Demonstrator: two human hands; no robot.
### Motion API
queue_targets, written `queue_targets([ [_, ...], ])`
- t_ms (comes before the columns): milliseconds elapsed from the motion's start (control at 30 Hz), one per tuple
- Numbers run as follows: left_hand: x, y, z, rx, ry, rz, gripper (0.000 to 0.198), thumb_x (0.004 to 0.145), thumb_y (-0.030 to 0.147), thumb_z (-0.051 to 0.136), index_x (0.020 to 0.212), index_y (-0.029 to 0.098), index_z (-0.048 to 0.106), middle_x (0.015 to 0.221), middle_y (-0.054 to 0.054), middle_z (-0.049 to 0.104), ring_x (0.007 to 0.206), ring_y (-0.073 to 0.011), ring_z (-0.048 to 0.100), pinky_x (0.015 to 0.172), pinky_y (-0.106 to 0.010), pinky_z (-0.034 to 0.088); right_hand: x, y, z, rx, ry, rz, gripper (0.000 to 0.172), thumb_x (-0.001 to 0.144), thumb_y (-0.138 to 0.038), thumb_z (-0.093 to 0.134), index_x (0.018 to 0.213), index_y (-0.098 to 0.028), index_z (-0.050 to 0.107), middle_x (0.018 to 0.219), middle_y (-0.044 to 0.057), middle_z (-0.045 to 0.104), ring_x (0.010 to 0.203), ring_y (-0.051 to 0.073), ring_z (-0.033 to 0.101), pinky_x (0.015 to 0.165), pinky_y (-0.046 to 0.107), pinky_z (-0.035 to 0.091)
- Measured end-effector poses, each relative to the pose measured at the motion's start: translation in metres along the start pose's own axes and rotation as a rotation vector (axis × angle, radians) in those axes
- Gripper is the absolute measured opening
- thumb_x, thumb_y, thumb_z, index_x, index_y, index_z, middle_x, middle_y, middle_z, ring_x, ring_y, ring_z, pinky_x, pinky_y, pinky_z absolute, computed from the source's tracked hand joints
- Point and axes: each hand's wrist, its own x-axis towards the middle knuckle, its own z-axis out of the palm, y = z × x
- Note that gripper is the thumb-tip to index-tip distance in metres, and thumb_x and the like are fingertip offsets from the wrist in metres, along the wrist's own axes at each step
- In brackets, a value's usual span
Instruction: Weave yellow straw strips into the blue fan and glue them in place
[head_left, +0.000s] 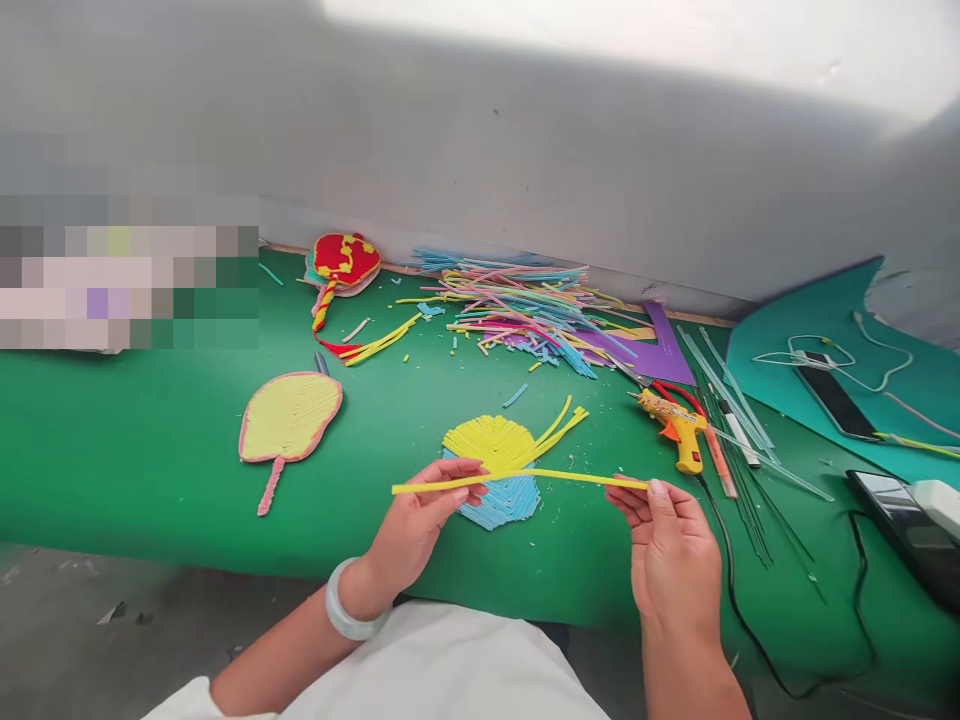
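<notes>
My left hand [420, 520] and my right hand [667, 540] hold a long yellow strip [525, 476] stretched level between them, each pinching one end. Just beyond the strip, on the green table [112, 450], lies a half-woven piece [499, 470], yellow on top and light blue below, with loose yellow strip ends sticking out to the right. A pale bangle sits on my left wrist.
A yellow leaf-shaped fan with a pink rim [289, 420] lies to the left. A red and yellow fan [341, 265] and a heap of coloured strips [517, 305] lie at the back. A yellow glue gun [675, 428], clear glue sticks [731, 400], purple sheet and phone [832, 398] lie right.
</notes>
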Motion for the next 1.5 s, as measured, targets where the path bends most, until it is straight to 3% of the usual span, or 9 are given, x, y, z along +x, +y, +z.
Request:
queue_targets([
  [167,0.001,-0.001,0.0,0.095,0.057,0.036,0.038,0.088,0.051,0.067,0.106,0.019,0.077,0.116,-0.011,0.073,0.101,-0.0245,0.069,0.096,-0.039,0.052,0.0,0.007,-0.004,-0.18,0.029,-0.079,0.036,0.084,-0.049,0.071,0.099,-0.019,0.059,0.095,0.004,0.072,0.089,0.02,0.071,0.091,0.045,0.055],
  [300,-0.001,-0.004,0.005,0.047,0.026,0.014,0.046,0.088,0.057,0.064,0.113,0.02,0.075,0.124,-0.013,0.07,0.105,-0.0283,0.07,0.095,-0.043,0.054,-0.011,0.005,0.004,-0.609,0.201,-0.59,0.041,0.088,-0.037,0.068,0.123,-0.02,0.057,0.134,0.014,0.058,0.127,0.028,0.054,0.108,0.054,0.04],
  [467,-0.002,-0.008,0.013,-0.026,-0.027,-0.06,0.05,0.084,0.058,0.068,0.111,0.017,0.075,0.122,-0.014,0.071,0.103,-0.03,0.072,0.092,-0.045,0.056,-0.038,0.013,0.029,-0.756,-0.41,-1.077,0.028,0.095,-0.022,0.06,0.122,-0.028,0.057,0.112,0.005,0.071,0.111,0.022,0.065,0.111,0.05,0.036],
  [667,-0.003,-0.009,0.013,-0.011,0.013,-0.081,0.051,0.084,0.061,0.067,0.106,0.016,0.077,0.11,-0.013,0.076,0.091,-0.0253,0.073,0.09,-0.042,0.056,-0.051,0.035,0.045,-0.812,-0.602,-1.02,0.028,0.096,-0.026,0.062,0.123,-0.022,0.055,0.104,0.005,0.074,0.093,0.018,0.069,0.112,0.049,0.034],
  [900,0.001,-0.004,-0.002,0.175,0.106,-0.006,0.049,0.089,0.059,0.061,0.103,0.014,0.076,0.108,-0.013,0.076,0.082,-0.0235,0.073,0.086,-0.042,0.057,-0.044,0.029,0.038,-0.812,-0.506,-1.031,0.015,0.096,-0.011,0.057,0.097,-0.025,0.064,0.086,-0.002,0.073,0.076,0.013,0.064,0.099,0.04,0.041],
  [1100,-0.003,-0.003,-0.015,0.874,0.393,0.674,0.035,0.094,0.032,0.061,0.129,0.027,0.062,0.132,-0.008,0.066,0.118,-0.0247,0.062,0.104,-0.045,0.046,-0.041,0.019,0.037,-0.908,-0.459,-1.046,0.01,0.098,-0.016,0.057,0.097,-0.024,0.063,0.084,-0.001,0.071,0.077,0.014,0.063,0.102,0.042,0.036],
  [1167,-0.005,-0.008,-0.011,1.169,0.231,0.93,0.04,0.091,0.022,0.065,0.13,0.032,0.061,0.128,-0.005,0.068,0.121,-0.0246,0.061,0.113,-0.05,0.035,-0.044,0.017,0.038,-0.899,-0.516,-1.048,0.011,0.098,-0.017,0.056,0.096,-0.024,0.063,0.083,-0.002,0.072,0.077,0.014,0.063,0.104,0.043,0.035],
  [1267,-0.006,-0.016,-0.003,1.342,-0.076,1.014,0.04,0.093,0.012,0.058,0.128,0.031,0.061,0.108,-0.004,0.075,0.103,-0.0203,0.068,0.113,-0.051,0.031,-0.049,0.014,0.04,-0.869,-0.573,-1.055,0.013,0.099,-0.017,0.054,0.095,-0.025,0.063,0.082,-0.002,0.071,0.078,0.014,0.064,0.106,0.043,0.035],
  [1500,-0.008,-0.019,-0.001,1.386,-0.096,0.902,0.025,0.095,0.014,0.051,0.106,0.028,0.068,0.076,0.0,0.068,0.075,-0.0163,0.062,0.102,-0.045,0.04,-0.051,0.013,0.031,-0.865,-0.598,-1.051,0.009,0.098,-0.02,0.057,0.098,-0.025,0.064,0.08,-0.003,0.071,0.075,0.013,0.064,0.108,0.044,0.033],
])
